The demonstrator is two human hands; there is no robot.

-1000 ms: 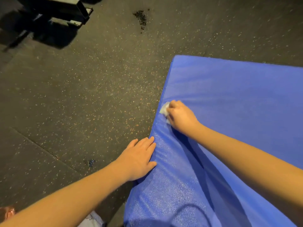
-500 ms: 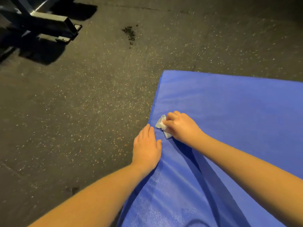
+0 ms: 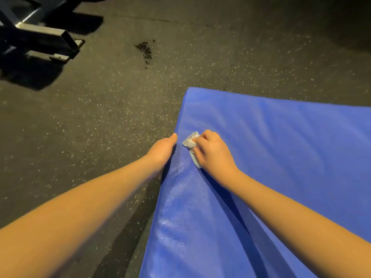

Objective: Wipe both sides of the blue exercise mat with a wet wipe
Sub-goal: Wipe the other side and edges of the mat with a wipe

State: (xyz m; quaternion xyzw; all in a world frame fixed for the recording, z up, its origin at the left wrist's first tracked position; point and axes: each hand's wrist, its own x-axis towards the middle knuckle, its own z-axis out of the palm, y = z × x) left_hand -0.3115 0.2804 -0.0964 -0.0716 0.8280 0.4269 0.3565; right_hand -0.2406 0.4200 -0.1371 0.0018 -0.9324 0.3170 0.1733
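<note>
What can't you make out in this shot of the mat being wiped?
Head view only.
Underside of the blue mat: faces the floor; right and near ends cut off by picture edges.
Most of the wet wipe: under the right hand.
Fingers of the left hand: hidden over the mat's edge.
Top-left metal frame: dark, cut off.
What the dark specks are: too small.

- We see a blue mat (image 3: 281,157) lying flat, spread from 2 to 6 o'clock, its surface wrinkled and glossy near the 9 o'clock edge.
- We see a small white wipe (image 3: 189,142), crumpled, lying on the mat just inside that edge.
</note>
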